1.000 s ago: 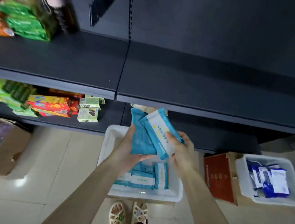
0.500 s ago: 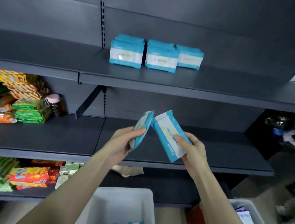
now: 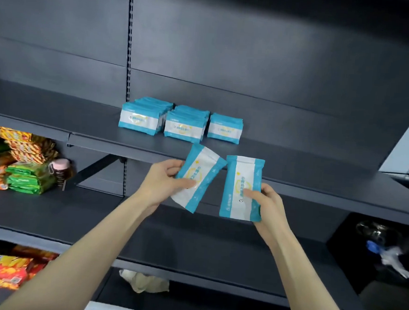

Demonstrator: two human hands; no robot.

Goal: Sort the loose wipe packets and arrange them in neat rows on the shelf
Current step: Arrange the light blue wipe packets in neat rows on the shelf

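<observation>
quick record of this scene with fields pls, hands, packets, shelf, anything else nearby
left hand: grips a blue-and-white plastic wipe packet, which is tilted to the right
right hand: grips a second blue-and-white wipe packet, which is nearly upright
held packets: top corners close together, neither on the shelf yet
dark metal shelf: three rows of matching wipe packets, side by side
lower left: green and orange snack bags, pink-capped bottle

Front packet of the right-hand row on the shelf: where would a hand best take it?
Pinch the front packet by its top edge, coming from above and in front. It stands upright on a long edge, face outward, with packets stacked behind it and the middle row close on its left.
</observation>
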